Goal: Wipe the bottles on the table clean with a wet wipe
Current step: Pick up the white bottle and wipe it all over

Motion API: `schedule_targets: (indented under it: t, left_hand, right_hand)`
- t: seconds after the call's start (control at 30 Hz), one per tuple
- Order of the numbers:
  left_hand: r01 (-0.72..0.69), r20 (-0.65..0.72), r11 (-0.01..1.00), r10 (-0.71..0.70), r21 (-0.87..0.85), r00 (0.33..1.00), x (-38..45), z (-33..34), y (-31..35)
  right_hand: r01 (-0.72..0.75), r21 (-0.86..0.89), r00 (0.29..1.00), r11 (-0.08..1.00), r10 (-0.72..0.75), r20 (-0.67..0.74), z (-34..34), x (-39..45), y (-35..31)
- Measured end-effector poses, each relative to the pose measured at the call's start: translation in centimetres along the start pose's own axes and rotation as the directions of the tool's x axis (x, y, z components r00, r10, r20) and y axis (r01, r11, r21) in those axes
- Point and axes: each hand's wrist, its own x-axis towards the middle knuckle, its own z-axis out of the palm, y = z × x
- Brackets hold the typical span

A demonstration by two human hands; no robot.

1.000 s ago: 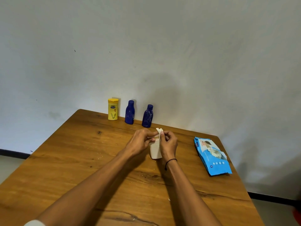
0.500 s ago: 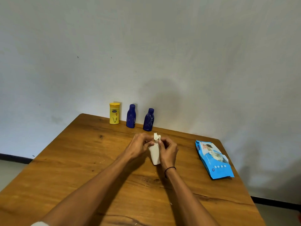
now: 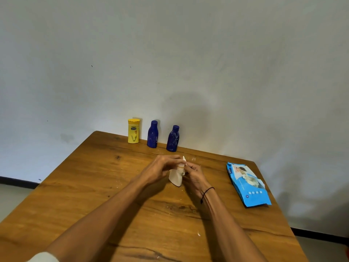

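White bottle (image 3: 175, 178) sits at the centre of the frame on the wooden table (image 3: 75, 186), and both hands are on it. The left hand (image 3: 160, 168) curls round its upper part and steadies it. The right hand (image 3: 194, 173) pinches a wet wipe (image 3: 183, 161) against the neck, with a white tip poking up between the fingers. A second ago the bottle stood straighter with the wipe bunched over its top; now it leans, base kicked toward the lower right, and the wipe has slid to the right side of the neck. That reads as the wipe working round the cap end, so this bottle is mid-clean rather than finished; the lower body looks untouched from here.

Up at the table's far edge, left of centre, the yellow bottle (image 3: 133, 130) and the two dark blue bottles (image 3: 152, 136) (image 3: 172, 138) stand in a row against the wall, just as before, and by the look of it they wait their turn. The blue wipes pack (image 3: 248, 185) lies flat toward the right edge, well apart from the hands.
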Motion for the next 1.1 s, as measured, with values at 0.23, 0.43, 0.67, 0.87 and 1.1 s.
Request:
schedule_targets:
  t: [0.23,0.43,0.67,0.87,1.1]
  left_hand:
    - [0.051,-0.011,0.989,-0.053,-0.137,0.999,-1.0,-1.4,-0.8]
    - [0.157,-0.108,0.907,-0.214,-0.39,0.971,-2.3,-2.0,-0.7]
    - [0.269,-0.157,0.863,-0.364,-0.427,0.918,-1.7,-1.5,-0.2]
    - [0.329,-0.04,0.944,-0.33,-0.035,0.943,-1.5,-3.5,-1.2]
    - [0.336,-0.045,0.941,-0.335,0.03,0.941,-1.8,-3.5,-1.6]
  right_hand:
    - [0.044,-0.053,0.992,0.998,-0.037,0.124,1.5,-0.6,0.8]
    - [0.121,-0.502,0.991,0.856,-0.078,0.106,3.7,0.6,2.3]
    - [0.118,-0.727,0.981,0.676,-0.192,-0.02,4.6,-1.3,3.2]
    - [0.204,-0.613,0.944,0.763,-0.319,-0.083,7.2,-1.4,3.0]
    - [0.306,-0.751,0.88,0.585,-0.475,-0.012,8.8,-1.0,3.0]
